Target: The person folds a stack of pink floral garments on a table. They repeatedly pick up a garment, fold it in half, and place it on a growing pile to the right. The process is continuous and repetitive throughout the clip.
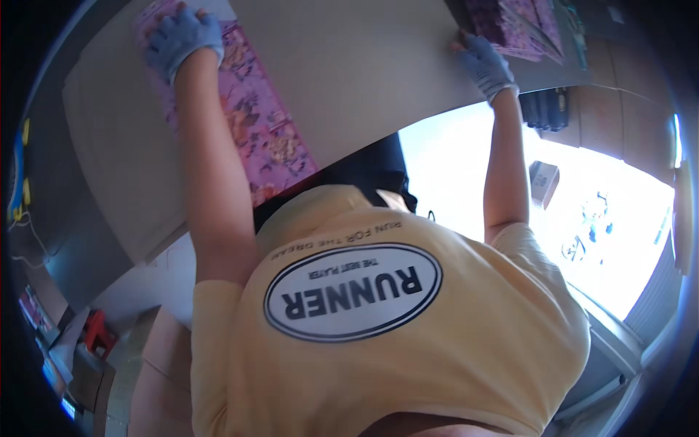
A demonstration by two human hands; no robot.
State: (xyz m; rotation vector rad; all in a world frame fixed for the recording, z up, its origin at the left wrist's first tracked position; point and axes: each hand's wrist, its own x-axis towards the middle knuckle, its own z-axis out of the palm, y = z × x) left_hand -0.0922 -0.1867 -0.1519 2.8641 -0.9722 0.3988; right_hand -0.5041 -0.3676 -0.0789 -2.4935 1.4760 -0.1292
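My left hand (185, 42), in a blue-grey fingerless glove, lies on a long strip of pink floral fabric (280, 146) at the far left of the table. Its fingers are spread on the cloth. The fabric runs from beneath that hand toward my body, its near end at the table edge; my left forearm hides part of it. My right hand (486, 67), gloved alike, rests on the grey tabletop (349, 65) at the far right. Its fingers point away and nothing shows in them. Just beyond it sits a folded pile of similar floral fabric (517, 29).
The table's near edge runs close to my body. A dark ribbed object (546, 109) stands beside the right table edge. Farther right, a box (543, 183) sits on the brightly lit floor. A red stool-like object (99, 332) is at the lower left.
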